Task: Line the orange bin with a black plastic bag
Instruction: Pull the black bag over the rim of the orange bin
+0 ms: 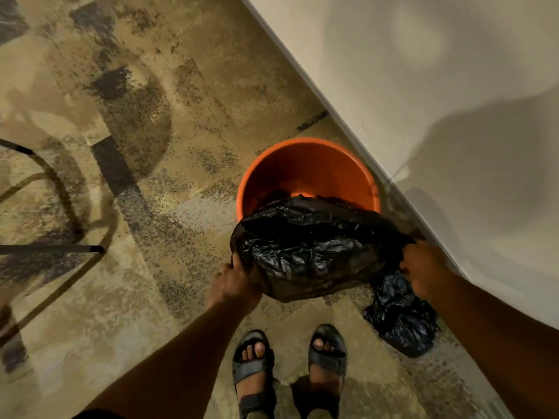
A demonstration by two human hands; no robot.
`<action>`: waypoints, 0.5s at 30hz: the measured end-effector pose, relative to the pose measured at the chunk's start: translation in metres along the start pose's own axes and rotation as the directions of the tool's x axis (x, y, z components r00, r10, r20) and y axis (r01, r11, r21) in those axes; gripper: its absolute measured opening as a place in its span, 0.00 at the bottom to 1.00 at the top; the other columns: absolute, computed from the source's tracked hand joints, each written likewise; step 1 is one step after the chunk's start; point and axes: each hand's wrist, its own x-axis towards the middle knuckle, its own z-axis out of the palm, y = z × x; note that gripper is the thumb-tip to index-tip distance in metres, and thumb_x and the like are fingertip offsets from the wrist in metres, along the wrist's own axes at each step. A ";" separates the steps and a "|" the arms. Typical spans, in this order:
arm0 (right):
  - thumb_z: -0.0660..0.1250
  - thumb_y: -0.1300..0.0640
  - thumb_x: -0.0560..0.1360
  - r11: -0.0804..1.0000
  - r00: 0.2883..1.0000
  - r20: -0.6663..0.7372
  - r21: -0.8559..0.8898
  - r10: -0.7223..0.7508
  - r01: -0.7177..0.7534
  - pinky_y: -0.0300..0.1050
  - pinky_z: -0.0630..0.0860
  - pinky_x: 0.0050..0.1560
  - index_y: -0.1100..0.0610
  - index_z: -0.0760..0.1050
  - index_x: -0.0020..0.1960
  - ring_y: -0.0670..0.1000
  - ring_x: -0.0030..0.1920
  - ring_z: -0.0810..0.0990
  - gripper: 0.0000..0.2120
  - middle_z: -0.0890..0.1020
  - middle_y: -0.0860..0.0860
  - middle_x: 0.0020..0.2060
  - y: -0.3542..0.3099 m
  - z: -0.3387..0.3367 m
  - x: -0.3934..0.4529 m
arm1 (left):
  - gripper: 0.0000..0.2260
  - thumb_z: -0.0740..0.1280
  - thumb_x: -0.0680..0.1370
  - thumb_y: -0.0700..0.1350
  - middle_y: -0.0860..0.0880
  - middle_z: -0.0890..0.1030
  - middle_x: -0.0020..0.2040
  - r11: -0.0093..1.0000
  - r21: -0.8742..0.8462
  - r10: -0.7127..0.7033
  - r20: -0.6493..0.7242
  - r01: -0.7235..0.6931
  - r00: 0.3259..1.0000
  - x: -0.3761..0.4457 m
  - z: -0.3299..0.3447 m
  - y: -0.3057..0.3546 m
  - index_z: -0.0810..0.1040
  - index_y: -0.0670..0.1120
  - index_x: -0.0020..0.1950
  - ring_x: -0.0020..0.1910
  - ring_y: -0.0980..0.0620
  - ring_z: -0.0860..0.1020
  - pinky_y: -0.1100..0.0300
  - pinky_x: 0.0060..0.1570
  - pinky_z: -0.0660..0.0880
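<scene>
- One orange bin (305, 164), round, on the floor beside the wall at the right.
- One black plastic bag (314, 249), stretched over the bin's near rim.
- One second piece of black plastic (399, 316), crumpled on the floor near right; whether it is a separate bag cannot be told.
- Two hands: left hand (234, 285) and right hand (423, 273), each gripping a bag edge.
- Two sandalled feet: one sandal (252, 367), another sandal (328, 355).
- Two dark metal legs (54, 248) at far left.
</scene>
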 end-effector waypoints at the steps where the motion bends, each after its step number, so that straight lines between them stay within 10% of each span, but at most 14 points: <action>1: 0.58 0.62 0.80 0.999 1.000 -0.001 0.032 0.030 -0.030 0.34 0.64 0.17 0.63 0.73 0.66 0.49 0.21 0.75 0.16 0.77 0.57 0.37 0.002 0.001 0.002 | 0.40 0.61 0.74 0.54 0.41 0.77 0.66 1.000 0.005 0.003 0.044 -0.004 0.999 0.001 0.000 0.002 0.45 0.51 0.82 0.62 0.39 0.77 0.45 0.58 0.77; 6: 0.63 0.61 0.78 0.968 0.996 0.075 0.243 0.048 -0.065 0.37 0.76 0.24 0.58 0.76 0.56 0.50 0.32 0.83 0.08 0.82 0.55 0.43 -0.009 0.015 0.000 | 0.15 0.65 0.79 0.51 0.49 0.85 0.49 0.944 0.327 -0.027 0.236 -0.054 0.971 0.000 -0.033 0.029 0.77 0.48 0.64 0.46 0.51 0.85 0.54 0.51 0.81; 10: 0.68 0.53 0.73 0.983 0.986 -0.063 0.090 -0.155 0.160 0.48 0.75 0.41 0.58 0.76 0.52 0.57 0.44 0.79 0.10 0.79 0.56 0.44 -0.035 0.026 -0.010 | 0.07 0.64 0.81 0.45 0.48 0.82 0.36 0.995 -0.094 0.046 0.334 -0.015 0.941 0.010 -0.066 0.060 0.78 0.44 0.47 0.30 0.52 0.81 0.61 0.33 0.80; 15: 0.66 0.59 0.74 0.754 0.749 -0.151 -0.286 -0.645 0.591 0.44 0.66 0.36 0.64 0.74 0.51 0.54 0.41 0.72 0.09 0.75 0.56 0.42 -0.066 0.037 -0.030 | 0.17 0.59 0.81 0.45 0.39 0.83 0.56 0.913 -0.127 0.375 -0.116 -0.388 0.920 0.028 -0.090 0.083 0.75 0.42 0.67 0.54 0.38 0.83 0.47 0.55 0.80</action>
